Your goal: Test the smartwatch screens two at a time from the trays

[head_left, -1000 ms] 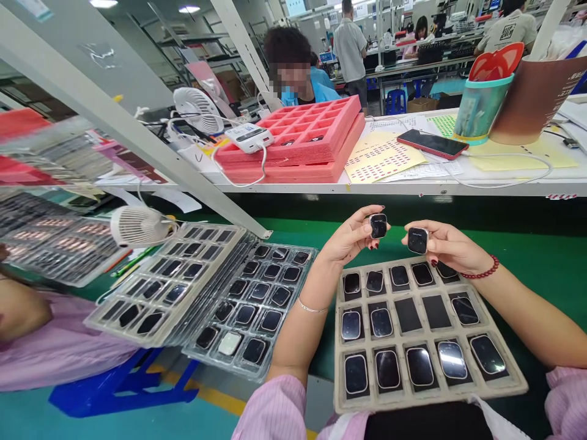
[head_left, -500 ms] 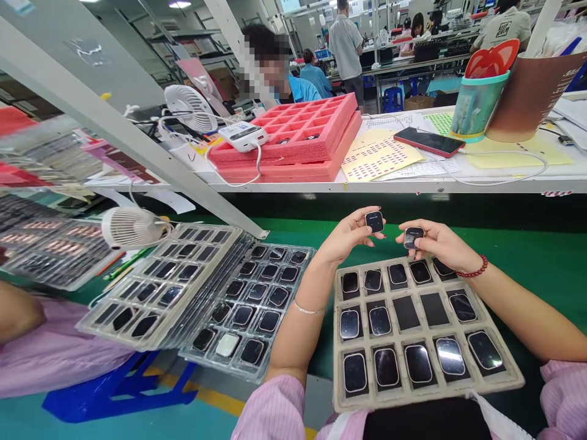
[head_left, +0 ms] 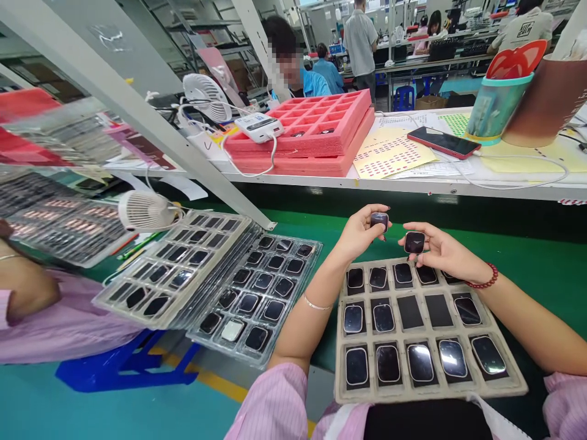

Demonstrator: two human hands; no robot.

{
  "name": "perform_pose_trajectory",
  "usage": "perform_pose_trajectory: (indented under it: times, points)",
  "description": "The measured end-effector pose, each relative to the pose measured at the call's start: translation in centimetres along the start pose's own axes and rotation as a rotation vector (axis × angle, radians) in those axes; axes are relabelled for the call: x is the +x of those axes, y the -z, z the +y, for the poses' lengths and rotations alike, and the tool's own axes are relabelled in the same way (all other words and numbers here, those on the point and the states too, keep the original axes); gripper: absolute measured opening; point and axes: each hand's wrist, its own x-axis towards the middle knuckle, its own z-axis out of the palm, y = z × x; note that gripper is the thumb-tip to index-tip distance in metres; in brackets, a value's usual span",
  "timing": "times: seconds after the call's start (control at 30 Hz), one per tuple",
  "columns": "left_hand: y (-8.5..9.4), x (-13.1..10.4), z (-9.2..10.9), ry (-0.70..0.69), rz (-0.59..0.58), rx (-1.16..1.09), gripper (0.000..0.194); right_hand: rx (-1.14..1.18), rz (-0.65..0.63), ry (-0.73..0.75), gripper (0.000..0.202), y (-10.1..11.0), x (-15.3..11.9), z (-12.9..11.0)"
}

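My left hand [head_left: 360, 232] is closed on a smartwatch body [head_left: 379, 222], held up by its edges between thumb and fingers. In my right hand [head_left: 443, 247] is a second smartwatch body [head_left: 414, 242], dark screen facing me, with the fingers around its rim. Both hands hover above the far edge of a beige foam tray [head_left: 340, 342]. Rows of similar square watch bodies sit in its compartments, screens up; two middle-row pockets hold no watch. My right forearm and hand partly cover the tray's far right corner.
To the left lie a clear plastic tray of watches [head_left: 262, 280] and a stack topped by another beige tray [head_left: 181, 260]. A white fan [head_left: 144, 211] stands behind. Ahead, a shelf [head_left: 403, 185] carries pink foam trays [head_left: 316, 122] and a phone [head_left: 444, 142]. A co-worker's arm [head_left: 32, 275] shows at left.
The view has shifted slightly left, so things appear further right. The left-hand watch has tilted, and the right-hand fingers have spread, turning their watch's screen more toward me.
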Motion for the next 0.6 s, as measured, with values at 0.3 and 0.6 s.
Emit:
perform_pose_trajectory:
  times: [0.3,0.6]
  points:
    - [0.6,-0.2,0.5,0.027,0.019,-0.006,0.057,-0.632,-0.284,0.066,0.054,-3.2,-2.3,-1.5]
    - [2.2,-0.8,2.4,0.001,0.051,-0.06,0.06,-1.129,-0.569,0.005,0.084,-5.1,-5.0,-1.5]
